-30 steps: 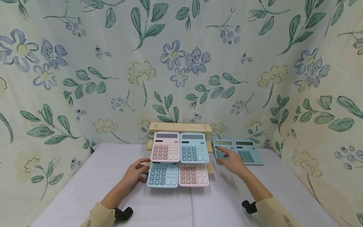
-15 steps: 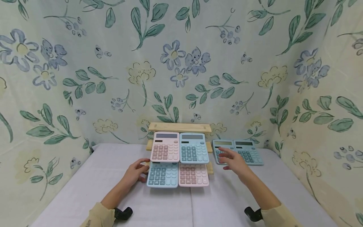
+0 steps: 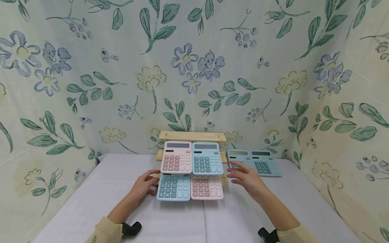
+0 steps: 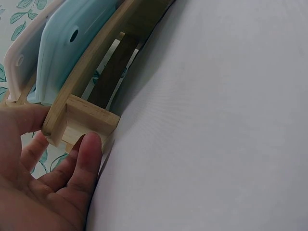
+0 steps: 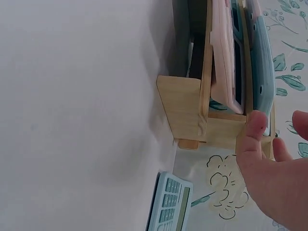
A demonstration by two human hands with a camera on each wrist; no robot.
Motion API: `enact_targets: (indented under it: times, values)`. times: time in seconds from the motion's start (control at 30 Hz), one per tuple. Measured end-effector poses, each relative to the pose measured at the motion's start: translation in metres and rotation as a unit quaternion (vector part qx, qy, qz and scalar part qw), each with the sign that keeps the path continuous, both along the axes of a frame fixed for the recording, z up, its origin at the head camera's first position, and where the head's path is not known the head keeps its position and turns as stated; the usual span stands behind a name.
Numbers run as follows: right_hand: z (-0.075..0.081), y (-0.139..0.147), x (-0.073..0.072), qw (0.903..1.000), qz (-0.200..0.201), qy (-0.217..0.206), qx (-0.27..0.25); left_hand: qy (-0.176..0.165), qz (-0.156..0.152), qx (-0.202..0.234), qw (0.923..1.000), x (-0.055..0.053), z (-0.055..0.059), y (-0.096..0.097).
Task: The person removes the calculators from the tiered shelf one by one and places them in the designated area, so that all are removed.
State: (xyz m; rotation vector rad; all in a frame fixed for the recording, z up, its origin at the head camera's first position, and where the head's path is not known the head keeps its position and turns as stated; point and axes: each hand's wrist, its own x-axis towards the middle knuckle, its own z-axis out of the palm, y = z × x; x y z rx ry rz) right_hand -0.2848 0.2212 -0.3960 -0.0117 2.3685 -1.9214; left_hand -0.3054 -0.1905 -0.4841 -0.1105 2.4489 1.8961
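Note:
A tiered wooden rack (image 3: 192, 136) stands mid-table with two rows of calculators. Its upper row has a pink calculator (image 3: 176, 157) on the left and a blue calculator (image 3: 207, 158) on the right; below are another blue calculator (image 3: 174, 187) and another pink calculator (image 3: 207, 187). My left hand (image 3: 145, 183) holds the rack's left end, thumb and fingers around the wooden end piece (image 4: 86, 120) in the left wrist view. Beside the rack's right end is my right hand (image 3: 247, 179), its fingers loosely extended and holding nothing, fingertips right near the wood in the right wrist view.
Two more blue calculators (image 3: 265, 163) lie side by side on the white-covered table (image 3: 243, 216), right of the rack. Floral cloth (image 3: 194, 67) hangs close behind the rack and along both sides.
My right hand has moved left, from over the blue calculators on the table to the rack's right side. The left hand stays at the rack's left end.

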Motion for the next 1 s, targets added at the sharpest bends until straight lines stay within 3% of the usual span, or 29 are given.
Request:
enact_targets:
  times: [0.3,1.0]
  values:
    - [-0.003,-0.015,-0.003,0.9987,0.013,-0.011,-0.048,0.001,0.0,0.0,1.0,-0.001,-0.002,-0.001]
    - [-0.003,-0.037,-0.009,0.9981,-0.001,-0.015,-0.06,0.003,-0.001,-0.002,1.0,-0.001,-0.001,0.0]
